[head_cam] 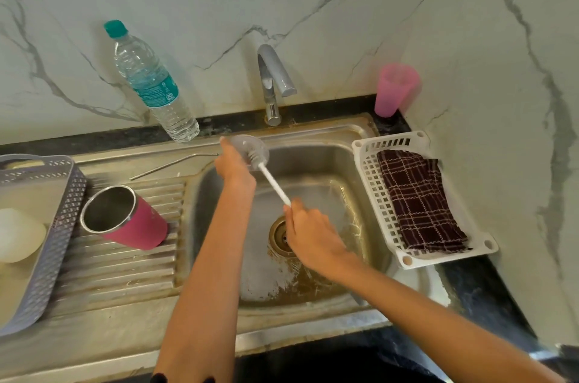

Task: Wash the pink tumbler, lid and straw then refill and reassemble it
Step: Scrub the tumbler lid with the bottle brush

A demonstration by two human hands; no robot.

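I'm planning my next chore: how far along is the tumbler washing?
Apart already: the pink tumbler lies open on its side on the drainboard, the metal straw behind it; whether either is washed is unclear. In hand: the left hand holds the clear lid over the sink while the right hand works a brush on it. Left: refilling, perhaps from the water bottle, and reassembly.

The lid (247, 144) is blurred, partly behind the left hand (233, 168); the left edge cuts the grey basket (62, 210).
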